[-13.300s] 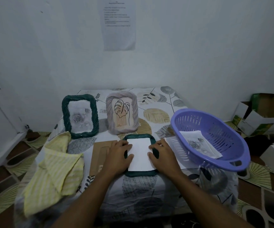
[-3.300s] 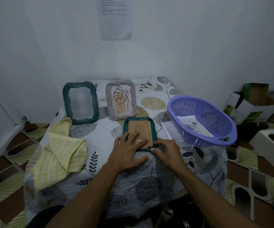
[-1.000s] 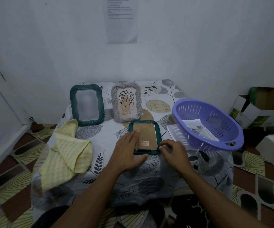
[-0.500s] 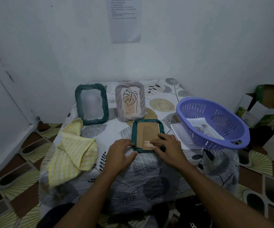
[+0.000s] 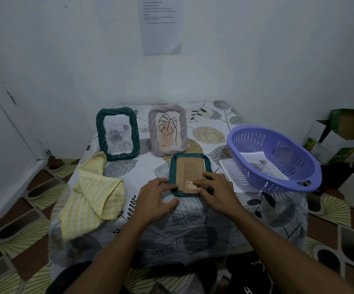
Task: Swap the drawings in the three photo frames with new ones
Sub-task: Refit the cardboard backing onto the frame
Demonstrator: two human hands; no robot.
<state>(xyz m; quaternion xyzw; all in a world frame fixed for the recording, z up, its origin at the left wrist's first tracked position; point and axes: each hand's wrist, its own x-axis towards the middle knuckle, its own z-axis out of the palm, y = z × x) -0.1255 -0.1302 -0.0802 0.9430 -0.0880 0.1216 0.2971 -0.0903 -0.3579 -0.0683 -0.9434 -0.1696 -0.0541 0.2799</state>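
Frame (image 5: pixel 190 155), dark green twisted rim, lies face down at the front middle of the table (image 5: pixel 193 217). Its brown backing board (image 5: pixel 190 169) faces up and sits inside the rim.

Left hand (image 5: pixel 157 196): fingers spread and only slightly bent, tips touching the lower left edge of the face-down frame, thumb down on the tablecloth. It holds nothing.

Right hand (image 5: pixel 216 192): laid over the frame's lower right corner, fingers fairly straight and reaching left across the bottom of the backing board, pressing on it. Nothing is gripped.

Behind, two frames stand upright and tilted back, side by side. Second green frame (image 5: pixel 117 133) on the left shows a grey rose drawing. Pale grey frame (image 5: pixel 167 132) just right of it shows a line drawing of a leaf.

Purple basket (image 5: pixel 273 158) at the right edge of the table, tilted, with printed sheets (image 5: pixel 259 164) inside. More paper (image 5: pixel 229 172) lies flat beneath its near side, just right of the face-down frame.

Yellow striped cloth (image 5: pixel 91 198), crumpled, at the left edge of the table.

Printed notice (image 5: pixel 161 24) on the wall above. Open cardboard boxes (image 5: pixel 341 136) on the floor at far right.
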